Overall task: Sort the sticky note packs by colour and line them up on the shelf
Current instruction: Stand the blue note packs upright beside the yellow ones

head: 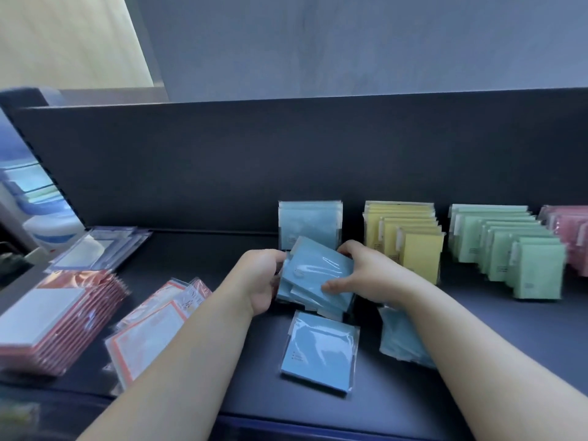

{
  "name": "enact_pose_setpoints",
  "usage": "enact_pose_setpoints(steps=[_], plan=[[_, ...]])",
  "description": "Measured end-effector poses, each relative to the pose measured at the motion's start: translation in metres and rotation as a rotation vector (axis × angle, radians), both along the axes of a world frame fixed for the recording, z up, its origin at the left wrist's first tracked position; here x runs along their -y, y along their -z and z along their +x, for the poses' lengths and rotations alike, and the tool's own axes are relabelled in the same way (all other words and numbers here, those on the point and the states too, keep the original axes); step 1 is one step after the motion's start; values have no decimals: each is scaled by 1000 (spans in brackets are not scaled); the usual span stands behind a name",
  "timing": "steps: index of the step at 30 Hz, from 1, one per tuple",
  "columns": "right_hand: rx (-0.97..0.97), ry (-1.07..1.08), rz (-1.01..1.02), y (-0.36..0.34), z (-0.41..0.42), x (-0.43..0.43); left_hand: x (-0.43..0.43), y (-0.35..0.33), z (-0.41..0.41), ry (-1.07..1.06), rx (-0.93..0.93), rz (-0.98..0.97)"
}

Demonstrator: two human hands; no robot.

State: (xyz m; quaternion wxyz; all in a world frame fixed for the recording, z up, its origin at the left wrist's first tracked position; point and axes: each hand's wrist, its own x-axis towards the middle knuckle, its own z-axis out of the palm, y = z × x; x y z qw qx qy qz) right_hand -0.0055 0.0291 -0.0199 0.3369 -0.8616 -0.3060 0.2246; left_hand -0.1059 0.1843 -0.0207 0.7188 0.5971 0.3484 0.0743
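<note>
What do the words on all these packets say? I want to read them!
No text here can be read.
Flat blue pack: tiny print, blurred.
Held blue packs: nothing legible.
Standing blue packs: small mark, too small.
Yellow packs: dark marks, too small.
Green packs: dark marks, too small.
Red-bordered packs: white label, blurred.

Dim bluish light, soft blur, wide-angle edge warping

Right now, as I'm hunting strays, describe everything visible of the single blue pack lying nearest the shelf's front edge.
The square blue sticky note pack in clear glossy plastic wrap lies flat, slightly turned, on the dark shelf surface. Small dark print marks its lower left corner. Nothing holds it.
</note>
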Motion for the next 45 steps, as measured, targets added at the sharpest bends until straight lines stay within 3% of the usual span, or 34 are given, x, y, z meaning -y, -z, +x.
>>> enact_pose_setpoints(steps=[6,11,14,17,20,26,36,42,45], plan=[[-95,137,186,11,5,-6,4,6,-4,90,141,-87],[-250,214,387,17,7,-12,-1,17,-7,163,109,70],[-202,243,435,17,10,-11,3,19,-4,40,176,190],[-46,298,457,13,12,-9,-2,16,-1,-276,322,201],[161,314,372,6,11,-8,-12,14,0,-496,423,82],[479,139,9,-7,12,-30,-14,10,-1,-612,475,-214],[781,15,-215,-4,28,-63,-14,10,-2,-603,476,-266],[869,108,-283,1,29,-65,-13,10,0,-560,469,-281],[870,133,-220,5,27,-61,-12,11,0,-540,475,-285]])
